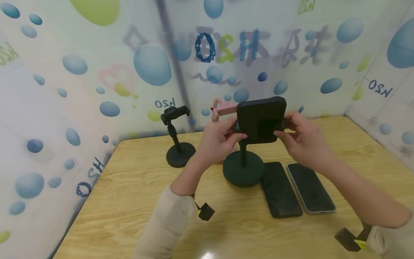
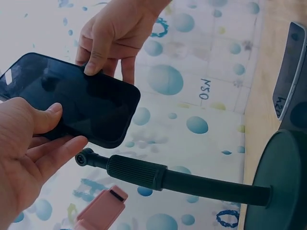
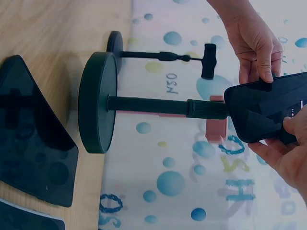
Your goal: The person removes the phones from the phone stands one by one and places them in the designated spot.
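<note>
A black smartphone (image 1: 260,120) is held upright at the top of a dark green phone stand (image 1: 243,171), its screen toward me. My left hand (image 1: 218,140) pinches the phone's left edge, thumb on the front and fingers behind. On the opposite edge, my right hand (image 1: 305,142) grips in the same way, its thumb (image 3: 290,125) on the screen side. The stand's ribbed neck (image 2: 136,171) rises from a round base to just behind the phone. The stand's holder is mostly hidden behind the phone and fingers.
Two more phones lie flat on the wooden table (image 1: 129,201): a black one (image 1: 281,190) and a light-rimmed one (image 1: 311,189). A black phone stand (image 1: 180,154) is at the back left. Behind my left hand is a pink stand (image 1: 224,109). A patterned curtain (image 1: 152,64) closes off the back.
</note>
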`<state>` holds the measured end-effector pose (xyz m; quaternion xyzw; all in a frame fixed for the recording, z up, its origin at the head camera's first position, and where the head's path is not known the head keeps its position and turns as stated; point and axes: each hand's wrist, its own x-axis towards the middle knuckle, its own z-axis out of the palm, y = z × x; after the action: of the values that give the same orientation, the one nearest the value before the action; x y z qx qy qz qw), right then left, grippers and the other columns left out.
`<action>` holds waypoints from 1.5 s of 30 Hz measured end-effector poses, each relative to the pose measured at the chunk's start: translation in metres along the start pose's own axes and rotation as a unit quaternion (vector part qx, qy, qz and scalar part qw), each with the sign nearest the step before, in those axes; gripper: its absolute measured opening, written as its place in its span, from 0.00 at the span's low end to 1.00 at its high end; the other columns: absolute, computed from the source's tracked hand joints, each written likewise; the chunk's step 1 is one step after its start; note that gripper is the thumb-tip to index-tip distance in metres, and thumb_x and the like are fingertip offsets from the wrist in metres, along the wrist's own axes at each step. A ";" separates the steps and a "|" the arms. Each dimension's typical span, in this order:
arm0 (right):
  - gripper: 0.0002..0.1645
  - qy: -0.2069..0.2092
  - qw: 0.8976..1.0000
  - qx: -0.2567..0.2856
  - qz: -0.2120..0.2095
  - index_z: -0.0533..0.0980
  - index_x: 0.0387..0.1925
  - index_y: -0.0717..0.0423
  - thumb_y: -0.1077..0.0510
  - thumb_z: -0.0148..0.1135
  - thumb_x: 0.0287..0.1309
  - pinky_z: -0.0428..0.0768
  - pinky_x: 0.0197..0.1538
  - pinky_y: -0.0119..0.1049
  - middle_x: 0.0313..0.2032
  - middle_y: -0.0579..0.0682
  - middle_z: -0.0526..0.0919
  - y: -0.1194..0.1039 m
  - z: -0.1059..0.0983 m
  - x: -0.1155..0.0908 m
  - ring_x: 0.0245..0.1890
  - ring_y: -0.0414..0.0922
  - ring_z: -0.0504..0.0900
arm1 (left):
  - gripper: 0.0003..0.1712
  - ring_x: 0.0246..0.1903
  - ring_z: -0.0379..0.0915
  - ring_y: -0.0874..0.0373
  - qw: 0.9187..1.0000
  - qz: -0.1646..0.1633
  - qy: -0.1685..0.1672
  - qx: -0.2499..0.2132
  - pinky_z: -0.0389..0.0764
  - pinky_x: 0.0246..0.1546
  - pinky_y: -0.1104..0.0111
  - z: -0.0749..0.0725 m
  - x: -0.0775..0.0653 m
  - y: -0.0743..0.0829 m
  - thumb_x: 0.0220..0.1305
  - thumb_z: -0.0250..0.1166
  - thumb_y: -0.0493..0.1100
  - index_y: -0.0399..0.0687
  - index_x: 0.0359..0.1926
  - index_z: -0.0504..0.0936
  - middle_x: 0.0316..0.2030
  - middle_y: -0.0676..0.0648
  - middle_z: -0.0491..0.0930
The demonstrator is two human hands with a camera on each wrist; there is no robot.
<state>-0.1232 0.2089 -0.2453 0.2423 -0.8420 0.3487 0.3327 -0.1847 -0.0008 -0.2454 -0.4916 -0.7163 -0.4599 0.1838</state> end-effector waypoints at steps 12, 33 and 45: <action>0.20 -0.041 0.998 0.037 -0.004 0.69 0.43 0.70 0.77 0.60 0.44 0.72 0.39 0.17 0.38 0.58 0.77 -0.011 0.018 -0.003 0.40 0.52 0.80 | 0.15 0.29 0.81 0.60 1.000 -0.018 -0.006 0.017 0.76 0.27 0.77 -0.019 -0.029 0.006 0.54 0.63 0.30 0.34 0.45 0.78 0.29 0.42 0.83; 0.20 -0.056 0.995 0.081 -0.011 0.69 0.40 0.68 0.80 0.61 0.41 0.75 0.37 0.22 0.36 0.54 0.76 -0.016 0.037 -0.010 0.42 0.33 0.77 | 0.21 0.23 0.80 0.60 1.000 -0.002 0.003 0.009 0.77 0.26 0.77 -0.029 -0.050 0.010 0.47 0.68 0.29 0.30 0.45 0.78 0.28 0.40 0.83; 0.19 -0.067 0.995 0.079 -0.004 0.69 0.39 0.68 0.79 0.60 0.42 0.77 0.37 0.29 0.36 0.53 0.76 -0.016 0.036 -0.016 0.42 0.35 0.78 | 0.18 0.28 0.81 0.62 1.000 0.013 0.005 0.013 0.77 0.27 0.77 -0.026 -0.054 0.008 0.48 0.67 0.30 0.33 0.44 0.78 0.33 0.42 0.83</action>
<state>-0.1165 0.1740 -0.2694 0.2939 -0.8313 0.3960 0.2565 -0.1586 -0.0511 -0.2671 -0.4956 -0.7152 -0.4504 0.1998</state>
